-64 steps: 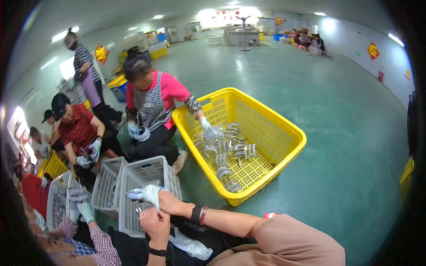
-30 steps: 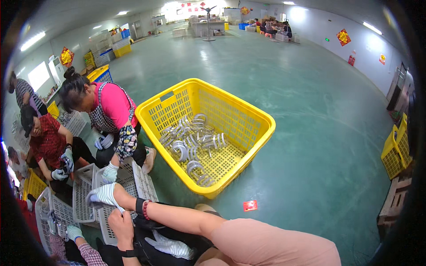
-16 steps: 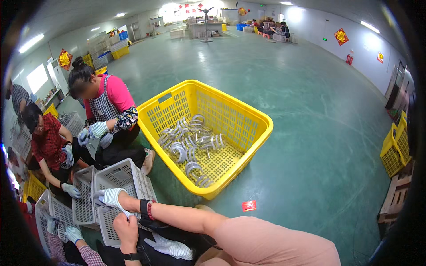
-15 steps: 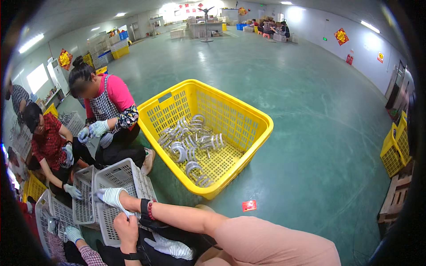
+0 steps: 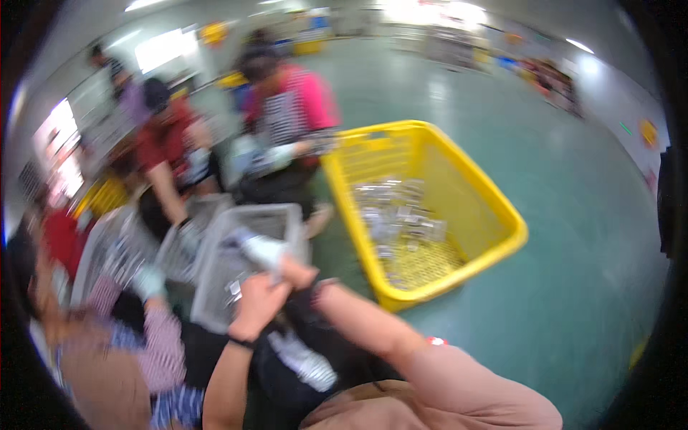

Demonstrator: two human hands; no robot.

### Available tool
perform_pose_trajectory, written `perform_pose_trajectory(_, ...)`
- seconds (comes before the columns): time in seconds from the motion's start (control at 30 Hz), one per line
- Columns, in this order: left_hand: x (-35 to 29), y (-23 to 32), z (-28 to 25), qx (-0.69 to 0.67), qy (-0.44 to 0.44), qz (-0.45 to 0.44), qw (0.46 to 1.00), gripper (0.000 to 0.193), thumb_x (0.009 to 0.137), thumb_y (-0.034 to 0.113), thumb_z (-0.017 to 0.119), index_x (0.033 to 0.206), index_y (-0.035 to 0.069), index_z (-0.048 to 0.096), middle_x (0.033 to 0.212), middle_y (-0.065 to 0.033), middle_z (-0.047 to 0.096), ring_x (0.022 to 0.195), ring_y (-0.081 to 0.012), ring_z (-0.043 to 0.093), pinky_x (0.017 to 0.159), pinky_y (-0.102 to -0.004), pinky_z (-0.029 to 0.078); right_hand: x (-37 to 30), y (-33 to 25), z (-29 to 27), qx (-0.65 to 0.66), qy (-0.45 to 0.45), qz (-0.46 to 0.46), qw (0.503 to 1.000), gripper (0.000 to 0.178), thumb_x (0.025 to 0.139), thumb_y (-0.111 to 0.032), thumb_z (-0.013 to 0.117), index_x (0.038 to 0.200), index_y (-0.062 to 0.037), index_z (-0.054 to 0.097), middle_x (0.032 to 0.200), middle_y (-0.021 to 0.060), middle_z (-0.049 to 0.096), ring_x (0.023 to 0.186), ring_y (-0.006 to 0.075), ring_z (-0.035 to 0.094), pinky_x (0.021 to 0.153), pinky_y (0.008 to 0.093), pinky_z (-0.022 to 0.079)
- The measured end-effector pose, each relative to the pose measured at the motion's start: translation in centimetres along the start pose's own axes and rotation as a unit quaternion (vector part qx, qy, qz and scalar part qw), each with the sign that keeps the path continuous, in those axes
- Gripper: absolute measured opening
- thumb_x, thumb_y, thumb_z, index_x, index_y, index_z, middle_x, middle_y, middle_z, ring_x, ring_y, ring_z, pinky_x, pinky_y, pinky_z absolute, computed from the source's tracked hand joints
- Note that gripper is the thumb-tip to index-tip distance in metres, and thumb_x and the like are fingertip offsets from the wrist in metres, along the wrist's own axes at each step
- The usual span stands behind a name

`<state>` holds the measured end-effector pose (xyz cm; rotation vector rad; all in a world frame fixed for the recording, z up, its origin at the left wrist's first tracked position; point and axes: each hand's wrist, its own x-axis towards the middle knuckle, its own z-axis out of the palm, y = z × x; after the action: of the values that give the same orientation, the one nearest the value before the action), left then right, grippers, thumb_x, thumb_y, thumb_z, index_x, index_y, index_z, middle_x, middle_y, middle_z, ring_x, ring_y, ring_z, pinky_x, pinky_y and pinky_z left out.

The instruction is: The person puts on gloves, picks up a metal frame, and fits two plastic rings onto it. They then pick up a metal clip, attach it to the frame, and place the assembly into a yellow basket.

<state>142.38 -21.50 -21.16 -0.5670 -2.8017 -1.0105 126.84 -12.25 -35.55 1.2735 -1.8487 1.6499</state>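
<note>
Green smooth floor (image 5: 573, 236) fills the room, and the whole picture is blurred by motion, so I can tell only the larger shapes.

From where I watch, my two hands meet low in the middle, over a grey plastic basket (image 5: 247, 258) with lattice walls. My right hand (image 5: 269, 252) wears a white glove and lies at the basket's rim, at about 12 o'clock from my left hand (image 5: 259, 304), which is bare and sits just below it, nearly touching. The right hand's fingers look curled, with the glove stretching toward 10 o'clock, but I cannot tell if they hold something. The left hand's fingers are bent inward; whether they grip something is also not clear to me.

The grey basket is rectangular. Its long axis runs from about 7 o'clock to 1 o'clock, and its open mouth faces up. Small pale pieces lie inside it, too blurred to name. More grey baskets (image 5: 118, 247) stand beside it at 9 o'clock.

A large yellow crate (image 5: 494, 215) stands at 2 o'clock from my hands, well apart from them, with shiny metal pieces (image 5: 401, 215) on its bottom. Its long axis points toward 11 o'clock.

Behind the baskets, a person in a pink top (image 5: 290, 118) and a person in a red top (image 5: 168, 147) are bending over them.
</note>
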Motion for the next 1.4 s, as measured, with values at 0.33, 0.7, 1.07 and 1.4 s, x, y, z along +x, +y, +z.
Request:
perform_pose_trajectory(0.33, -3.3, -10.1, -1.5, -0.225, 0.186, -0.101, 0.951, 0.027, 0.099, 0.021, 0.067, 0.12, 0.006, 0.063, 0.105, -0.0044, 0.069, 0.092, -0.0146, 0.067, 0.079, -0.0309, 0.053, 5.2, -12.3, -1.6, 0.631, 0.005, 0.287, 0.72, 0.057, 0.11, -0.026, 0.051, 0.159, -0.0011, 0.037, 0.163, 0.0145, 0.041, 0.15, 0.0273, 0.041, 0.126, 0.042, 0.032)
perform_pose_trajectory(0.7, -1.3, -12.1, 0.7, -0.397, 0.24, -0.207, 0.861, 0.021, 0.099, 0.017, 0.07, 0.112, 0.003, 0.061, 0.087, -0.0046, 0.067, 0.075, -0.0157, 0.065, 0.07, -0.0333, 0.055, 3.1, -12.5, -1.4, 0.673, 0.03, 0.33, 0.661, 0.056, 0.109, -0.021, 0.037, 0.162, -0.0053, 0.028, 0.168, 0.0126, 0.031, 0.154, 0.0281, 0.032, 0.128, 0.0453, 0.029)
perform_pose_trajectory(1.07, -1.5, -5.3, 1.4, 0.132, 0.151, 0.092, 0.975, 0.025, 0.093, 0.029, 0.068, 0.081, 0.007, 0.062, 0.083, -0.011, 0.065, 0.083, -0.0323, 0.065, 0.08, -0.0449, 0.047, 2.0, -9.4, 1.1, 0.531, 0.015, 0.305, 0.791, 0.054, 0.109, -0.019, 0.045, 0.161, -0.0066, 0.035, 0.162, 0.0091, 0.041, 0.147, 0.025, 0.042, 0.124, 0.0393, 0.033)
perform_pose_trajectory(1.4, -1.0, -5.2, 1.5, 0.001, 0.087, 0.037, 0.996, 0.018, 0.081, 0.017, 0.066, 0.075, 0.001, 0.062, 0.073, -0.0233, 0.065, 0.071, -0.045, 0.066, 0.064, -0.0536, 0.05, 5.2, -5.2, 2.6, 0.572, 0.097, 0.341, 0.739, 0.051, 0.107, -0.015, 0.054, 0.153, 0.0018, 0.041, 0.15, 0.0149, 0.053, 0.139, 0.0296, 0.052, 0.121, 0.0405, 0.041)
